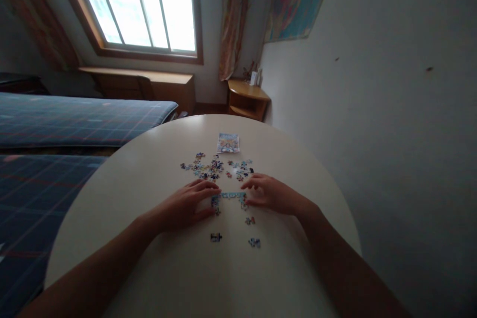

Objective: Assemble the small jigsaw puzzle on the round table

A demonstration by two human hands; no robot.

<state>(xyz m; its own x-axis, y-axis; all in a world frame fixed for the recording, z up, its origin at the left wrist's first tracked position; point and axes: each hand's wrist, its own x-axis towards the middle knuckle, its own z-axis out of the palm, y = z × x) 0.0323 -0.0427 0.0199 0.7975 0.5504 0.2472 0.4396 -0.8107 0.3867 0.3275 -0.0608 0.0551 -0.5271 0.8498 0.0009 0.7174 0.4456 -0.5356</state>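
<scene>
A partly joined jigsaw puzzle (231, 195) lies on the white round table (231, 278), its light-blue top strip running between my hands with a short side hanging down at each end. My left hand (196, 201) rests at the left corner, fingers stretched and thumb apart, fingertips at the pieces. At the right corner is my right hand (271, 194), fingers bent but apart, with a gap between thumb and forefinger. Loose puzzle pieces (212, 169) lie in a pile beyond the left hand, and a smaller pile (241, 166) lies beyond the right.
Single pieces lie nearer me: a dark one (216, 237), a bluish one (254, 242) and one with red (250, 220). A picture card or packet (228, 143) lies past the piles. A plaid mattress (82, 119) stands left, a white wall (391, 134) right.
</scene>
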